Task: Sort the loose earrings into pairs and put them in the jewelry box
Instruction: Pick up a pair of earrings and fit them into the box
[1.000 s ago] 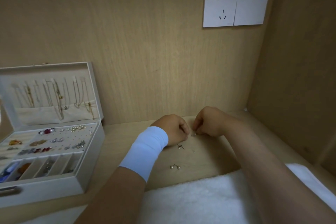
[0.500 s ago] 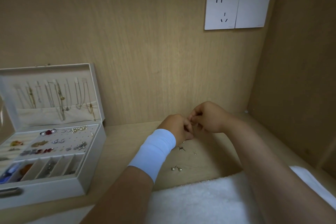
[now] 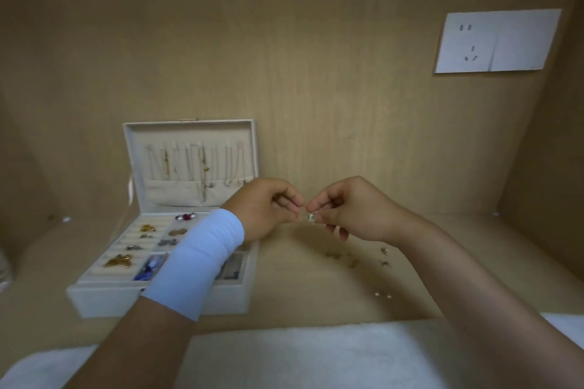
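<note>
My right hand (image 3: 350, 208) pinches a small sparkling earring (image 3: 312, 217) between thumb and forefinger, raised above the shelf. My left hand (image 3: 268, 207), with a white band on its wrist, pinches a tiny metal piece (image 3: 298, 218) right beside it; the fingertips almost meet. The open white jewelry box (image 3: 94, 294) stands to the left, its lid upright with necklaces hanging and earrings laid in its tray. Several loose earrings (image 3: 350, 260) lie on the wooden shelf below my right hand, and a pearl pair (image 3: 383, 295) lies nearer to me.
A white fluffy towel (image 3: 316, 357) covers the near edge. A wooden back wall carries a white socket plate (image 3: 496, 41). A wooden side wall closes the right side. My left forearm crosses over the front right part of the box.
Both hands have lifted off the shelf with the small pieces pinched. The view has swung left, so the box now sits nearer the middle.
</note>
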### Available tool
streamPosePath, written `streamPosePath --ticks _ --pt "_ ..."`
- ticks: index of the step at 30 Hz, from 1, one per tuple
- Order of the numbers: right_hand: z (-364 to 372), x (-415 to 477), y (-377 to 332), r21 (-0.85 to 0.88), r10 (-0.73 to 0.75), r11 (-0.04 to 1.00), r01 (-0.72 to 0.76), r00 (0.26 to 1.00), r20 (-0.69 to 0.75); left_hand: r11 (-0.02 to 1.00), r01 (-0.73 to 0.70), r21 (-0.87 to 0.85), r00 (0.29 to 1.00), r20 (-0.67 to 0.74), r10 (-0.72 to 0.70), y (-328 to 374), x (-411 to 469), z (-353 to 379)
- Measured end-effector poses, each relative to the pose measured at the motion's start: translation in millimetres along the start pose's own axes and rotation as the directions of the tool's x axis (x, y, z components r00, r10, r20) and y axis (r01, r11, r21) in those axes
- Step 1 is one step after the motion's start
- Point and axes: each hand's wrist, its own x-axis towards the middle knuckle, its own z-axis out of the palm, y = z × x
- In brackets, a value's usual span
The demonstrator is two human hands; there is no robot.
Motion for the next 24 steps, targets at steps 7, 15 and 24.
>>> streamPosePath --ticks 7,15,24 --pt "59 19 -53 0.039 -0.017 0.999 0.013 0.996 0.092 0.994 0.072 -0.088 0.991 -0.103 -0.081 -38 -52 -57" --pt "105 25 -65 -0.085 -0.052 0.994 0.072 0.973 0.225 0.985 0.096 -0.142 0.988 -0.104 -0.111 -83 -81 -74" --pt "109 24 -62 -0.149 -0.072 0.982 0.114 0.963 0.259 0.970 0.049 -0.239 0.990 -0.121 -0.079 -82 -81 -65"
